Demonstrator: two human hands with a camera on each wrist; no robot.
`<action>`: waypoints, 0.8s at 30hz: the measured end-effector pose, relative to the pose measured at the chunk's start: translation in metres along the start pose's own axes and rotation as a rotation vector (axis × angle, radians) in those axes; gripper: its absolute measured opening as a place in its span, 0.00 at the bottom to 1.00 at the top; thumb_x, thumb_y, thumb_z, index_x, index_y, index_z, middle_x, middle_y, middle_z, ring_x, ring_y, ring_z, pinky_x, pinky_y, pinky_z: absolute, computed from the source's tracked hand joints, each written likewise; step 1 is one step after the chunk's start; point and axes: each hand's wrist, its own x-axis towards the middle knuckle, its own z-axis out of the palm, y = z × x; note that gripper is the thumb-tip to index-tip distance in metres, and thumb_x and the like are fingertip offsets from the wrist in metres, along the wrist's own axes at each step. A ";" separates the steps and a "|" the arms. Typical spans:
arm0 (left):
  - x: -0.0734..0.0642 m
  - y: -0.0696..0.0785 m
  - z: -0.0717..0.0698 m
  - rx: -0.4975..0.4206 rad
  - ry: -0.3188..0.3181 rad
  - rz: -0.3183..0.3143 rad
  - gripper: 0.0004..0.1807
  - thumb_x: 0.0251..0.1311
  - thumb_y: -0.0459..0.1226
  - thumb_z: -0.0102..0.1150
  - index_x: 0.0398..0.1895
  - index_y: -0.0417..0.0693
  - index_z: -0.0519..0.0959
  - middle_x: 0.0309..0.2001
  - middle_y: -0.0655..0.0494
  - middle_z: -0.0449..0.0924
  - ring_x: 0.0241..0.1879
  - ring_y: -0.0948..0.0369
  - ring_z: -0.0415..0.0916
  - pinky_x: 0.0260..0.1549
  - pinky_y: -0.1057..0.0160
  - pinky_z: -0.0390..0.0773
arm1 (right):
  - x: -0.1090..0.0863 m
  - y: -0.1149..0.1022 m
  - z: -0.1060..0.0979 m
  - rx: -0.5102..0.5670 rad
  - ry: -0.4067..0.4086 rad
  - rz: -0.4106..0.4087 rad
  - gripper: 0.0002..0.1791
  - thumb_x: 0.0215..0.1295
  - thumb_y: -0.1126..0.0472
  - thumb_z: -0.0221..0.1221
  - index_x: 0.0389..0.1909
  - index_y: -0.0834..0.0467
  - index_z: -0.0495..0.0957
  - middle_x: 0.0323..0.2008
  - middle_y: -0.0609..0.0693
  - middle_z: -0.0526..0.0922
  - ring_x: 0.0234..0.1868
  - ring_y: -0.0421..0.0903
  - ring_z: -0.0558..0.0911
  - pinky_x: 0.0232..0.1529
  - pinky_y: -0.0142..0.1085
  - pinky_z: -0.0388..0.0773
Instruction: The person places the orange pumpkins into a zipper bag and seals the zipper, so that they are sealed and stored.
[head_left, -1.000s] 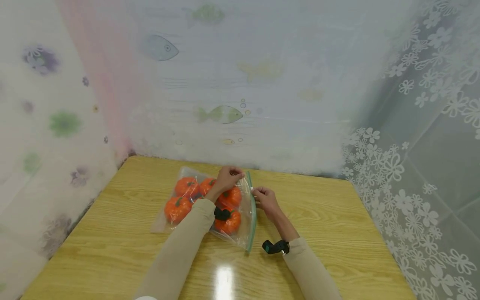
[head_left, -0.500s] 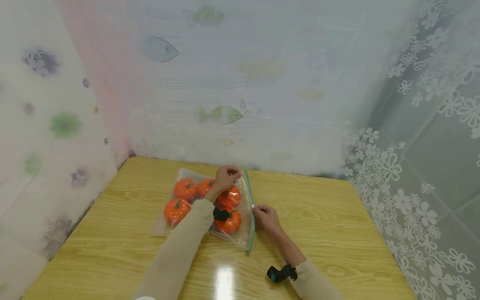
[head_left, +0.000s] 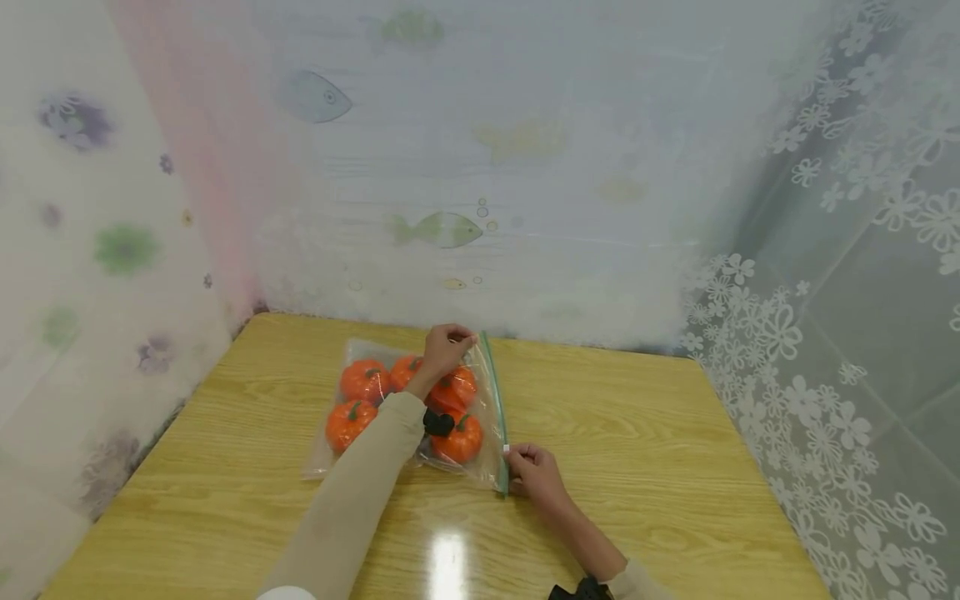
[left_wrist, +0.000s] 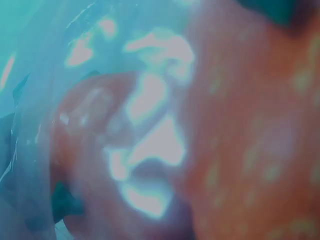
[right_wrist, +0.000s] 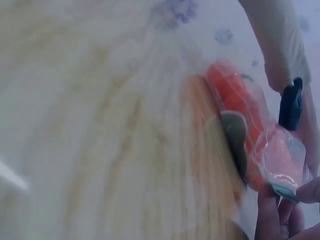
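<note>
A clear zip bag (head_left: 490, 450) lies on the table with several orange toy pumpkins (head_left: 456, 440) inside. Its green zip strip (head_left: 492, 379) runs along the right side. Near the strip's far end, my left hand (head_left: 444, 350) pinches the bag's edge, its forearm crossing above the pumpkins and hiding part of them. My right hand (head_left: 538, 475) pinches the small white slider (head_left: 506, 448) close to the strip's near end. The right wrist view shows right-hand fingers (right_wrist: 269, 215) and thumb on the green strip (right_wrist: 285, 192). Blurred pumpkins (left_wrist: 255, 140) fill the left wrist view.
The wooden table (head_left: 637, 467) meets a wall covering (head_left: 585, 250) with printed fish at the back. Flower-patterned sheets (head_left: 847, 400) flank it left and right. A dark, rounded shape (right_wrist: 235, 135), too unclear to name, shows by the bag in the right wrist view.
My right hand has slid toward me along the zip strip, taking the white slider with it. The left hand stays at the far end, shifting slightly left with the bag.
</note>
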 end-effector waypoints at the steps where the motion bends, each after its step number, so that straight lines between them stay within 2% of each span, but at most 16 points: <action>1: 0.000 0.001 -0.001 0.002 0.007 -0.002 0.07 0.68 0.32 0.64 0.40 0.35 0.86 0.39 0.40 0.85 0.36 0.51 0.80 0.30 0.65 0.79 | -0.002 0.001 -0.001 0.009 -0.014 -0.002 0.10 0.74 0.62 0.55 0.44 0.66 0.76 0.28 0.46 0.78 0.32 0.39 0.79 0.33 0.30 0.84; 7: 0.001 0.004 -0.003 0.010 0.069 0.008 0.07 0.67 0.31 0.64 0.39 0.33 0.85 0.37 0.40 0.84 0.37 0.49 0.79 0.33 0.62 0.79 | -0.017 0.003 -0.005 0.088 -0.091 -0.005 0.08 0.76 0.66 0.53 0.42 0.69 0.75 0.36 0.51 0.77 0.38 0.41 0.83 0.46 0.33 0.86; 9: 0.002 0.004 -0.003 0.004 0.068 0.012 0.07 0.68 0.31 0.64 0.39 0.32 0.85 0.38 0.39 0.83 0.38 0.48 0.79 0.34 0.62 0.79 | -0.022 0.003 -0.007 0.096 -0.094 0.001 0.07 0.76 0.67 0.53 0.41 0.69 0.75 0.35 0.51 0.79 0.37 0.41 0.85 0.46 0.33 0.86; 13: 0.004 0.007 -0.003 -0.007 0.046 0.015 0.07 0.68 0.30 0.63 0.39 0.32 0.85 0.39 0.38 0.84 0.40 0.46 0.80 0.33 0.63 0.79 | -0.027 0.002 -0.012 0.098 -0.101 0.012 0.06 0.74 0.68 0.54 0.39 0.68 0.76 0.31 0.49 0.83 0.35 0.40 0.85 0.44 0.32 0.86; 18: 0.005 0.007 -0.002 0.001 0.013 0.006 0.07 0.68 0.31 0.63 0.40 0.33 0.85 0.40 0.39 0.85 0.40 0.48 0.81 0.34 0.64 0.80 | -0.029 0.003 -0.014 0.105 -0.130 0.020 0.06 0.73 0.67 0.56 0.39 0.68 0.77 0.31 0.49 0.83 0.36 0.40 0.85 0.45 0.32 0.86; 21: 0.005 0.005 -0.003 0.005 -0.027 -0.004 0.08 0.69 0.31 0.62 0.42 0.33 0.85 0.42 0.39 0.85 0.41 0.48 0.81 0.37 0.61 0.81 | -0.030 0.004 -0.015 0.096 -0.150 0.019 0.06 0.72 0.67 0.57 0.38 0.68 0.78 0.30 0.49 0.84 0.35 0.41 0.85 0.44 0.33 0.87; 24: 0.004 0.005 -0.007 0.010 -0.095 -0.027 0.10 0.69 0.33 0.62 0.47 0.33 0.83 0.46 0.38 0.83 0.45 0.46 0.81 0.43 0.55 0.83 | -0.030 0.005 -0.017 0.099 -0.165 0.035 0.06 0.71 0.68 0.59 0.38 0.68 0.79 0.30 0.50 0.84 0.35 0.41 0.85 0.43 0.33 0.87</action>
